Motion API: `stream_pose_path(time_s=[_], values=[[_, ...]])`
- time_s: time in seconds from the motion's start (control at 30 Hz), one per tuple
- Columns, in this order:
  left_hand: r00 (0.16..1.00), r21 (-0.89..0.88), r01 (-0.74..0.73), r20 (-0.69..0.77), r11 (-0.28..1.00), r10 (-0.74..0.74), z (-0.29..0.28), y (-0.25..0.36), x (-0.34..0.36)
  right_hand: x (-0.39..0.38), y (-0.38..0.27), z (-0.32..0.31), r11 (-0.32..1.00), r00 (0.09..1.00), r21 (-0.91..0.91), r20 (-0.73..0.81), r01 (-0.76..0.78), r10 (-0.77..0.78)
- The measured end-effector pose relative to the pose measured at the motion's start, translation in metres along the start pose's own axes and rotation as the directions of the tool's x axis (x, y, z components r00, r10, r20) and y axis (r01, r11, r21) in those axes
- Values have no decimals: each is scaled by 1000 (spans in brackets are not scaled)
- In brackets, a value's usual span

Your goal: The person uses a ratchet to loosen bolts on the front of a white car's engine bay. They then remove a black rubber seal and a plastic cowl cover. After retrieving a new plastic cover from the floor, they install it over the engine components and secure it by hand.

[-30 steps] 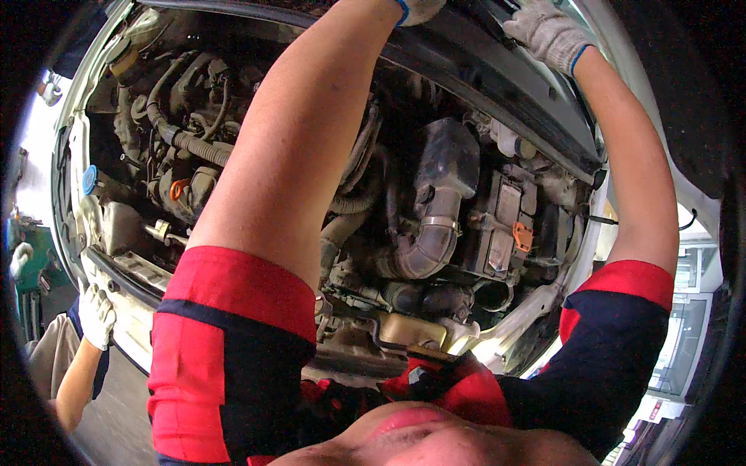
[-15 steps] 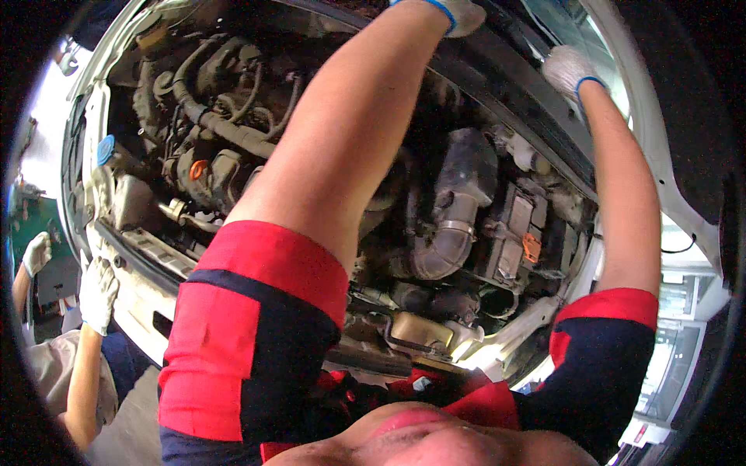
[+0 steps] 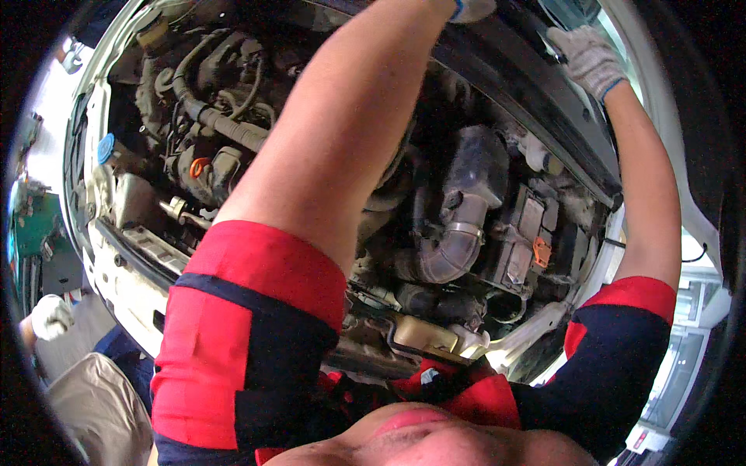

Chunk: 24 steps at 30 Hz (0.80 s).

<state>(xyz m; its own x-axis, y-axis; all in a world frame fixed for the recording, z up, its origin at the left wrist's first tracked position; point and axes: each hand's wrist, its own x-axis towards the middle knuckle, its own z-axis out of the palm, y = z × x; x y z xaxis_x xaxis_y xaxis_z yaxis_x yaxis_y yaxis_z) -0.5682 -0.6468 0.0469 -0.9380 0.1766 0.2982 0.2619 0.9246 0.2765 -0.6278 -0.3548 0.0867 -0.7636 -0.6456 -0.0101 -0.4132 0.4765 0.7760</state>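
My left hand (image 3: 475, 9), in a white glove with a blue cuff, reaches the top edge by the far side of the engine bay. Its fingers are cut off from view. Farther right, my gloved right hand (image 3: 592, 60) is beside the windshield glass (image 3: 571, 14), its fingers bent. What lies under its fingertips is too dark to make out. Between and below both hands runs a long black cowl panel (image 3: 536, 109), tilted, with its near end (image 3: 610, 190) above the right side of the bay.
Below my arms lies a dusty engine bay with an intake duct (image 3: 454, 252), a battery (image 3: 517, 237) and a blue-capped filler (image 3: 106, 147). At left, another person's gloved hand (image 3: 53, 317) and beige clothing (image 3: 101, 408) are beside the white car body.
The cowl panel's end has shifted down and right, over the bay. My right hand has turned and moved slightly right. The other person's hand has drawn off the car's edge.
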Motion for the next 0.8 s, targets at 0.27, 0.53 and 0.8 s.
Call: stream_pose_path(time_s=[0.27,0.53,0.8], values=[[997,62,-67,33,996,65,5,2,15,-1,-30,-48,964,942,-82,210,-252,264],[974,312,-190,177,931,140,0,12,19,-11,-35,-30,910,902,2,136,-414,410],[996,137,-90,28,986,87,1,12,19,-11,-28,-41,912,858,-30,328,-409,396]])
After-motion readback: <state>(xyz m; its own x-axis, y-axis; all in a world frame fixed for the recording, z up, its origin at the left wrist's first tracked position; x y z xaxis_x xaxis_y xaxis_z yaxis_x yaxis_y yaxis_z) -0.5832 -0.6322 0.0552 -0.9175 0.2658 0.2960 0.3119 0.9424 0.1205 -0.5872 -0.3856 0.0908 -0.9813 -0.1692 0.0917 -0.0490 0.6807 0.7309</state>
